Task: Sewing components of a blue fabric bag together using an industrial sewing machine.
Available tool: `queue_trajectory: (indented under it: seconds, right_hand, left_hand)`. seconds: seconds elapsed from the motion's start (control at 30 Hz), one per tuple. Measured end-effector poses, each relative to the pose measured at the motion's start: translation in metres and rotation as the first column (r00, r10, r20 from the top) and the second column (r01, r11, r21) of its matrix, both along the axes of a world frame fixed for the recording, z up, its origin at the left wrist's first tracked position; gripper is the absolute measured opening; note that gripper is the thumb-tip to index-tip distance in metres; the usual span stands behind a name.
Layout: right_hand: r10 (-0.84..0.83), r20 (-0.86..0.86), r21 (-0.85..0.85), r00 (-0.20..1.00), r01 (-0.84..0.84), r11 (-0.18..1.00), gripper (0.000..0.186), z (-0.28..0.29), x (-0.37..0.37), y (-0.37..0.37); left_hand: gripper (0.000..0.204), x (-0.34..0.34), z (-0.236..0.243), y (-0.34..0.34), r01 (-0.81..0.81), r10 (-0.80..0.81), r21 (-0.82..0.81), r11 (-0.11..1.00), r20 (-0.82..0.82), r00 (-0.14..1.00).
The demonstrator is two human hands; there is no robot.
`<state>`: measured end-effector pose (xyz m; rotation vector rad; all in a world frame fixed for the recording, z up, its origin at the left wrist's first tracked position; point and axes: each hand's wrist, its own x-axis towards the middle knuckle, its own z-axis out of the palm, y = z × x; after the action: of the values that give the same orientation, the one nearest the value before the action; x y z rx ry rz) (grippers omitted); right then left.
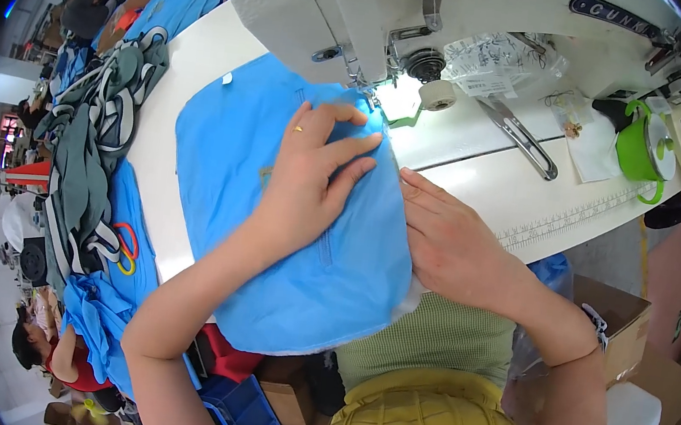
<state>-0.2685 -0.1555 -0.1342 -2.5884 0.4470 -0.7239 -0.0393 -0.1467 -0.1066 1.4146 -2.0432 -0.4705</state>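
Note:
A blue fabric piece with pale edging lies on the white sewing table, its lower part hanging toward my lap. Its upper right corner sits under the lit needle area of a white sewing machine. My left hand rests on the cloth, fingers spread and pressing down just below the presser foot; a ring is on one finger. At the right edge of the cloth, my right hand has its fingers close together and gripping that edge. Its thumb is hidden.
Thread snips lie right of the needle, near a clear plastic bag and a green cup. A ruler scale runs along the table's front edge. Grey-green garments, blue cloth and red-yellow-handled scissors are at left.

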Motion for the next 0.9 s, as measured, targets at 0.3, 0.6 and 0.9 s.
queue_trajectory:
  seconds: [0.3,0.6,0.9]
  right_hand:
    - [0.019,0.002,0.018,1.0,-0.019,1.0,0.039,0.003,0.0,0.003]
    - [-0.121,-0.008,-0.096,0.993,0.12,0.988,0.038,0.008,-0.011,0.003]
    - [-0.119,-0.047,-0.063,0.992,0.115,0.991,0.041,0.003,0.0,-0.012]
  left_hand:
    - [0.034,-0.01,-0.014,0.02,-0.05,0.05,0.009,0.999,0.074,0.996]
    - [0.034,-0.005,-0.021,0.007,-0.045,0.052,-0.076,0.996,0.091,0.994]
    - [0.032,0.018,-0.022,-0.024,0.033,-0.024,-0.128,0.991,0.076,0.997]
